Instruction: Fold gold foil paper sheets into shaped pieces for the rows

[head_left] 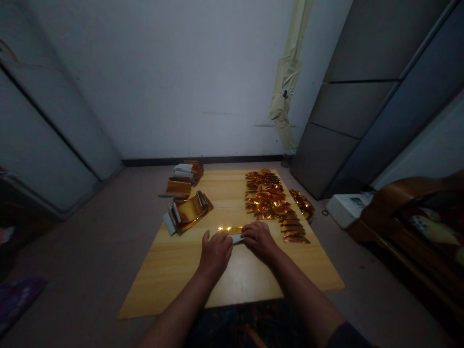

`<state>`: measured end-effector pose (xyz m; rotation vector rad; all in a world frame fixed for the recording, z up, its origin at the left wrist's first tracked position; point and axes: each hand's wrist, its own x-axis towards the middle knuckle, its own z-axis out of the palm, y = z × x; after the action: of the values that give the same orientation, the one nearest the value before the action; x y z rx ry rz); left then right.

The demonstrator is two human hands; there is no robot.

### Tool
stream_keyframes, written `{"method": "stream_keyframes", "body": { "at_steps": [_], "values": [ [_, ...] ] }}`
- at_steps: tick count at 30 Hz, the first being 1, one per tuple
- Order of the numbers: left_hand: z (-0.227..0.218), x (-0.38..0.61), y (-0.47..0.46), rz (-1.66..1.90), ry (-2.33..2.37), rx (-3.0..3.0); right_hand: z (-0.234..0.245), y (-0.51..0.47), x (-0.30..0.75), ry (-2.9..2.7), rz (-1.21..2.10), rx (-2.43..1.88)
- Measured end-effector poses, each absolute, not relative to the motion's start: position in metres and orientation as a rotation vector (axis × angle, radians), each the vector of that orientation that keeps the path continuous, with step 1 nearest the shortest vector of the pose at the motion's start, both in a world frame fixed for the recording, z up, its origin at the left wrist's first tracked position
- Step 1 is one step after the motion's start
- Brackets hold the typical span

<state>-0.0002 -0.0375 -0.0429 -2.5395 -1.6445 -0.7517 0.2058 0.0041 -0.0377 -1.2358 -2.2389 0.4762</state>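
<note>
A sheet of gold foil paper [236,230] with a pale underside lies at the middle of the wooden board, its near edge turned up. My left hand [216,252] grips its left end, with the fingers curled over the edge. At the right end my right hand [258,238] pinches the same sheet. Beyond my left hand rest curved stacks of foil sheets [192,209], gold on one face and pale grey on the other. To the right of my right hand stand rows of folded gold foil pieces [270,198].
The light wooden board [163,270] bears everything. More gold pieces [302,204] sit in a container off its right edge. A grey fridge [337,101], a white box [346,209] and carved wooden furniture [395,241] stand to the right. A white wall [181,87] rises behind.
</note>
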Motion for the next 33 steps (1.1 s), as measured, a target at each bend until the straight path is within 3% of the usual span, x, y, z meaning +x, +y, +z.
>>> {"method": "stream_keyframes", "body": {
  "at_steps": [15,33],
  "values": [
    [-0.039,-0.011,-0.041,-0.679,-1.565,-2.665,-0.024,0.011,0.178,-2.138,0.471,-1.586],
    [-0.050,-0.008,-0.042,-0.646,-1.537,-2.592,-0.022,0.012,0.172,-2.094,0.481,-1.648]
  ]
}}
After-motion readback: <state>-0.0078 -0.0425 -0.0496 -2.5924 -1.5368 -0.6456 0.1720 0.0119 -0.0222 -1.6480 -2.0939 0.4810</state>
